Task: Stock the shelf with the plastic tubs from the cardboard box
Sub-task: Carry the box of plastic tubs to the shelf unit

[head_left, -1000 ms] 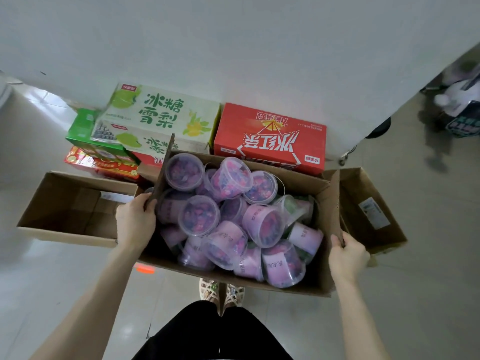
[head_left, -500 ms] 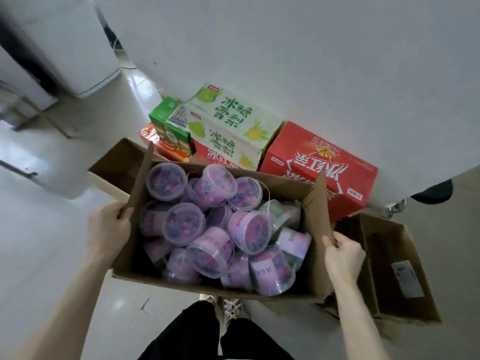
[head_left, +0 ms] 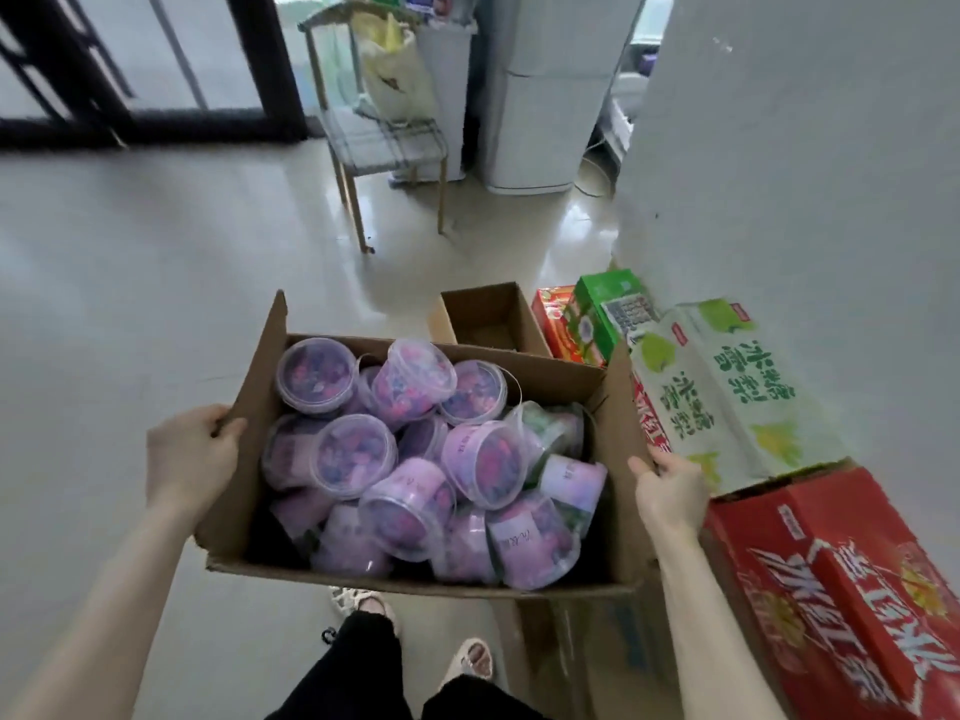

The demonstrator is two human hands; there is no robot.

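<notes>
Between both arms, the box (head_left: 550, 379) full of tubs (head_left: 415, 459) is held up. The left hand (head_left: 187, 459) and right hand (head_left: 670, 491) each curl round a side flap. The person has turned from the wall (head_left: 779, 148), likely heading for the shelf.

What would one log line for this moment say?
step: box held up | left hand: grips left flap of brown cardboard box | right hand: grips right wall | purple plastic tubs: piled inside
</notes>
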